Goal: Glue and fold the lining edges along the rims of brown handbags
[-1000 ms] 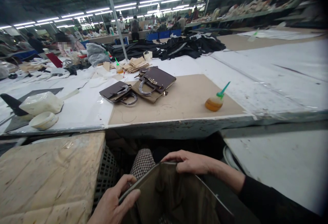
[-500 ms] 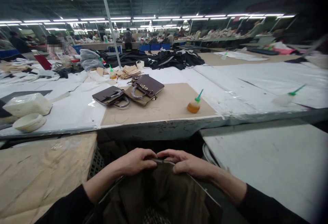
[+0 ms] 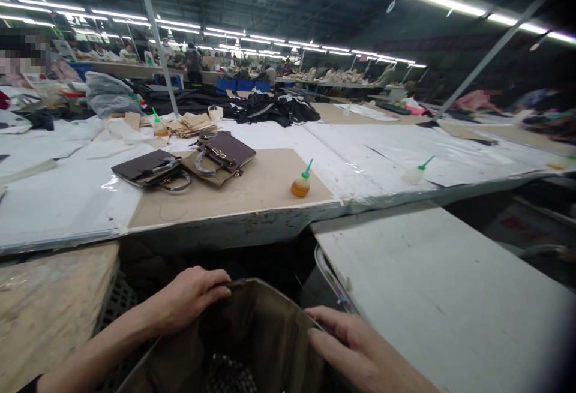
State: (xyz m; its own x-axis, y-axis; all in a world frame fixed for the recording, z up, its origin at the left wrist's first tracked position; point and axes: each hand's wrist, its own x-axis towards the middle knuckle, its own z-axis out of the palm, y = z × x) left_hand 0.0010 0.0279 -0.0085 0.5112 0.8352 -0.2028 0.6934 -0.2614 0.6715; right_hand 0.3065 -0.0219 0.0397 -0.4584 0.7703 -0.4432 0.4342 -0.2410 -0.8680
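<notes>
A white-covered bench (image 3: pixel 346 147) crosses a strip-lit workshop (image 3: pixel 279 3). Before it, the left hand (image 3: pixel 188 298) and right hand (image 3: pixel 353 345) pinch, in their fingers (image 3: pixel 219 275), a soft brown open bag (image 3: pixel 270 321), cut off below.

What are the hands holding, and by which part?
A brown, open-topped, fabric-like piece, held by its thin rim: the left hand on the left, the right hand on the right.

held piece (image 3: pixel 274 327): olive-brown | cloth (image 3: pixel 230 375): black-white check | handbag (image 3: pixel 236 147): dark brown | spout (image 3: pixel 308 170): green
</notes>
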